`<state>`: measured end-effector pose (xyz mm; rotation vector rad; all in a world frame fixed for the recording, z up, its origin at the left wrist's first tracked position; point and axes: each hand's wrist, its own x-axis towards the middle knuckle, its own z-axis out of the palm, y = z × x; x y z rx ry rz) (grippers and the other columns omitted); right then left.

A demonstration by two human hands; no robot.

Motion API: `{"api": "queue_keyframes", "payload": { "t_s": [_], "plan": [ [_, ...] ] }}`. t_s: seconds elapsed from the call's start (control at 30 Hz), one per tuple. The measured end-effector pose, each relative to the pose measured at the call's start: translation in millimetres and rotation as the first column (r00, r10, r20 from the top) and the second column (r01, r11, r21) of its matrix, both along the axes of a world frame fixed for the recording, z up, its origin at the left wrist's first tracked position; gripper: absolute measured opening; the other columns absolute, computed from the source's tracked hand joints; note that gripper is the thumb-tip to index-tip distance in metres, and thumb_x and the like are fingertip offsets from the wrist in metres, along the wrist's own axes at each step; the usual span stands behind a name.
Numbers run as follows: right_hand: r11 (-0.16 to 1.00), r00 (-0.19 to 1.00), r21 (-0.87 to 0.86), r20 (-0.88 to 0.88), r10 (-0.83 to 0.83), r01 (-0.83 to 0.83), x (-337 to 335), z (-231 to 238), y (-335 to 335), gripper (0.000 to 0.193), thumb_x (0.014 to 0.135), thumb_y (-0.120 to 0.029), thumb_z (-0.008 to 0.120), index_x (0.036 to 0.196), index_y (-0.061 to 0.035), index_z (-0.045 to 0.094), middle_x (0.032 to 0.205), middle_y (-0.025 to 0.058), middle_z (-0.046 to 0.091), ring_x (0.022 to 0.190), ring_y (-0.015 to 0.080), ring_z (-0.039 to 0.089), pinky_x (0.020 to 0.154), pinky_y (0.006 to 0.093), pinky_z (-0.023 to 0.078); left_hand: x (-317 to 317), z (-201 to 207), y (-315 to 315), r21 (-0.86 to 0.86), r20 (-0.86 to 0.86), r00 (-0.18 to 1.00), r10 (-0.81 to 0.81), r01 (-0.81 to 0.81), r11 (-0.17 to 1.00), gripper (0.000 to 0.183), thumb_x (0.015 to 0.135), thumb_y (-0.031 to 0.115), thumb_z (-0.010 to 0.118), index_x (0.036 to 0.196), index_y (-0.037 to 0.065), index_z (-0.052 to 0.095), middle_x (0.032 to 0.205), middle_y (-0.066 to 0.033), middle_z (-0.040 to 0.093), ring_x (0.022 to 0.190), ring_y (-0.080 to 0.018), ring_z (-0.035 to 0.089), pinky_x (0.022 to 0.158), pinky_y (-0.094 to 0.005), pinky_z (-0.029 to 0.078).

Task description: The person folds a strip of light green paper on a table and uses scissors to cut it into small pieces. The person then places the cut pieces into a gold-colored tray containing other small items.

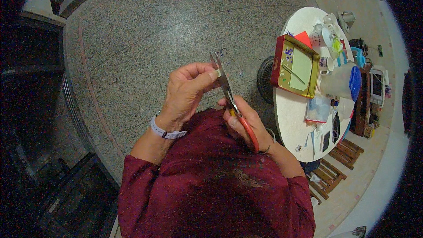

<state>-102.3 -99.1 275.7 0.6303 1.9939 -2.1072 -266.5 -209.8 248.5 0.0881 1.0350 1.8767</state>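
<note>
From my remote seat, the left hand (190, 83) pinches a pale scrap (218, 73) (barely visible) beside scissors (228, 91) slanting forward-left from the right hand (245, 117), curled round their handles.

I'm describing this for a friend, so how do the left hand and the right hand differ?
The left hand pinches a small pale piece between thumb and finger, while the right hand grips the scissors by the orange handles. The left wears a pale strap at its wrist; the right has a thin bracelet. Both are ungloved.
</note>
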Motion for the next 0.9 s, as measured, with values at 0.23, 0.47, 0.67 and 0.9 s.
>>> {"api": "queue_keyframes", "payload": {
  "t_s": [0.23, 0.47, 0.67, 0.9],
  "plan": [
    [0.999, 1.000, -0.044, 0.027, 0.010, -0.008, 0.8, 3.3, -0.1, 0.038, 0.091, -0.015, 0.056, 0.127, -0.0056, 0.046, 0.082, 0.0002, 0.047, 0.070, 0.0088, 0.047, 0.065, 0.0256, 0.043, -2.9, -4.3, -1.9, 0.020, 0.006, 1.000, 0.011, -0.011, 1.000, 0.017, 0.089, 0.011, 0.061, 0.099, -0.003, 0.061, 0.100, -0.0140, 0.066, 0.096, -0.0262, 0.066, 0.087, -0.0406, 0.053],
    [1.000, 1.000, -0.028, 0.022, 0.009, -0.008, 3.0, -0.1, -1.4, 0.039, 0.092, -0.017, 0.056, 0.128, -0.0057, 0.045, 0.082, 0.0000, 0.046, 0.071, 0.0086, 0.047, 0.066, 0.0253, 0.043, 1.8, 0.6, -2.9, 0.003, 0.085, 0.996, 0.029, -0.030, 1.000, 0.018, 0.090, 0.011, 0.061, 0.102, -0.002, 0.061, 0.101, -0.0140, 0.066, 0.095, -0.0252, 0.066, 0.088, -0.0398, 0.053],
    [1.000, 0.999, -0.019, 0.032, -0.014, 0.015, 3.1, 1.3, -4.4, 0.039, 0.091, -0.017, 0.057, 0.127, -0.0055, 0.046, 0.083, 0.0003, 0.046, 0.072, 0.0093, 0.047, 0.067, 0.0255, 0.043, 12.0, -2.9, -2.1, -0.016, -0.009, 0.999, 0.040, -0.040, 0.999, 0.016, 0.090, 0.010, 0.061, 0.101, -0.001, 0.061, 0.102, -0.0141, 0.066, 0.094, -0.0240, 0.065, 0.087, -0.0378, 0.053],
    [0.999, 0.999, -0.005, 0.005, -0.042, 0.042, 5.9, -0.9, -8.9, 0.039, 0.091, -0.016, 0.057, 0.127, -0.0046, 0.045, 0.087, 0.0027, 0.047, 0.077, 0.0107, 0.048, 0.071, 0.0269, 0.043, 18.0, -0.5, -1.4, -0.032, 0.055, 0.997, 0.060, -0.058, 0.998, 0.017, 0.090, 0.010, 0.061, 0.102, -0.002, 0.061, 0.102, -0.0148, 0.066, 0.093, -0.0235, 0.066, 0.087, -0.0370, 0.053]
  ]
}}
